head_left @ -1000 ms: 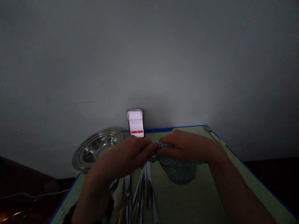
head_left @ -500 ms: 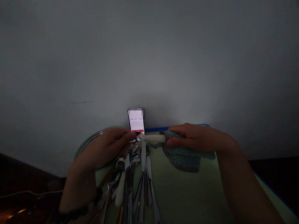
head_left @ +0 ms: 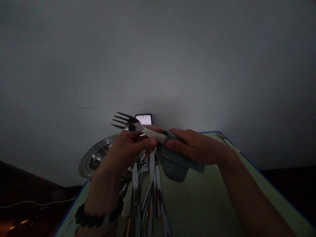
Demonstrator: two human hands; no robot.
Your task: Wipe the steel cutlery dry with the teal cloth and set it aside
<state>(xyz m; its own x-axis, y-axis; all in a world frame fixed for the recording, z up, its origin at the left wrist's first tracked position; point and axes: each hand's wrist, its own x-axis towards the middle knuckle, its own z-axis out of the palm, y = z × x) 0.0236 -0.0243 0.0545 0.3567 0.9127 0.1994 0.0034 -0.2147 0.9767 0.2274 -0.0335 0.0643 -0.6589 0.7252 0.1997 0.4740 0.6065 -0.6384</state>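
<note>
Knives (head_left: 135, 179) lie bunched on the table (head_left: 197, 204). Above them, the left hand (head_left: 127, 144) grips a fork (head_left: 134, 126) by its pale handle (head_left: 153, 134); the right hand (head_left: 191, 143) clasps a cloth (head_left: 174, 166) around the handle's end. Beyond are a metal bowl (head_left: 85, 161), a phone (head_left: 144, 119) and the wall (head_left: 158, 65).

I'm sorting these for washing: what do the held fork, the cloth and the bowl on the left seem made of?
Fork: shiny, glinting metal, likely stainless steel; its off-white handle looks smooth, perhaps plastic or ceramic. Cloth: soft, matte fabric, judging by its drooping folds. Bowl: polished metal, probably stainless steel, from its bright reflections.
</note>
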